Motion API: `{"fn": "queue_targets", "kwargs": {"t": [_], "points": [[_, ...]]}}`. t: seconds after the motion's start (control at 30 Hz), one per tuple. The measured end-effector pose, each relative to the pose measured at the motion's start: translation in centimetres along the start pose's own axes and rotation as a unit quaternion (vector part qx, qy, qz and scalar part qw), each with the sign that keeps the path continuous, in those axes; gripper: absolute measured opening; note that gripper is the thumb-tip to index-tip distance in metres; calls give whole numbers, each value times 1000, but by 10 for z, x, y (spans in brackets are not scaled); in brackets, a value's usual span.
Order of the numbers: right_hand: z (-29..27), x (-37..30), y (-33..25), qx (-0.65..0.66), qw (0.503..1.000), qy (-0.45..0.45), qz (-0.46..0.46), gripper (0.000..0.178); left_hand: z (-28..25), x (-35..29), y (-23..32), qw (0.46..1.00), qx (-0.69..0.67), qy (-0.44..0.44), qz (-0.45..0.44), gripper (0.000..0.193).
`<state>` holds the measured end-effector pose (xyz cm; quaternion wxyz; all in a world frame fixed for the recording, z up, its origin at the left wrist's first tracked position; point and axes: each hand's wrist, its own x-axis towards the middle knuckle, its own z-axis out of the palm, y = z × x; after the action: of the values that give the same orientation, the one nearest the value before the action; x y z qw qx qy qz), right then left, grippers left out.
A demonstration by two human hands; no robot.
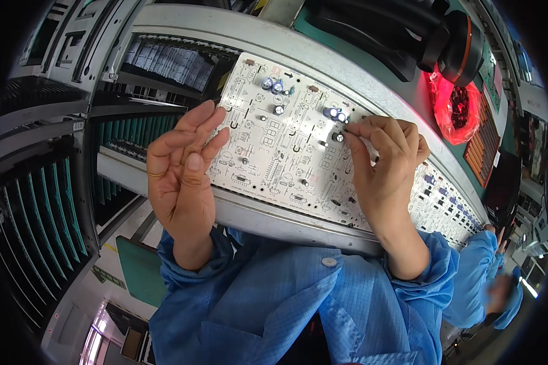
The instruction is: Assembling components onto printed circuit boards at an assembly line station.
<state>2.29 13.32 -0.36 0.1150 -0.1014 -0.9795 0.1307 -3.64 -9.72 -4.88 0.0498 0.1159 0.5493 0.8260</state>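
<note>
A white circuit board (259, 176) printed with black component outlines lies before me, with several parts standing on it. My right hand (386, 164) is over its right part, thumb and forefinger pinched together right beside a black round capacitor (338, 137). Whatever is between those fingertips is hidden. Just beyond them stand blue capacitors (333, 114). My left hand (186, 176) hovers at the board's left edge, palm up, fingers bent and apart, the thumb across the palm; no part shows in it. Near its fingertips are another black capacitor (279, 110) and a blue pair (272, 84).
Metal rails (268, 225) run along the board. More populated boards (447, 207) continue to the right, where a person in blue (472, 274) works. Racks of green boards (36, 219) stand at left. A red plastic bag (453, 109) of parts and a black device (377, 30) lie beyond the rail.
</note>
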Motion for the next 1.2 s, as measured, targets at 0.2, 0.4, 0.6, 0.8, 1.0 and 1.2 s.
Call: {"fn": "queue_targets", "kwargs": {"t": [0.2,0.4,0.6,0.8,1.0,1.2], "points": [[-1,3,0,1,1000,-1,-8,12,-1,2,1,1000,-4,0,-4,22],[-2,3,0,-27,999,-7,-26,14,-1,1,-1,1000,-3,4,5,21],[-1,2,5,-23,999,-2,-45,14,-1,3,-6,997,61,17,40,19],[-1,2,9,-3,998,6,-63,17,3,4,-4,995,91,35,-7,20],[-1,3,12,0,997,8,-73,18,1,4,-6,999,40,18,-5,20],[-2,3,14,11,996,-3,-87,19,-2,4,-6,998,51,19,-13,20]]}}
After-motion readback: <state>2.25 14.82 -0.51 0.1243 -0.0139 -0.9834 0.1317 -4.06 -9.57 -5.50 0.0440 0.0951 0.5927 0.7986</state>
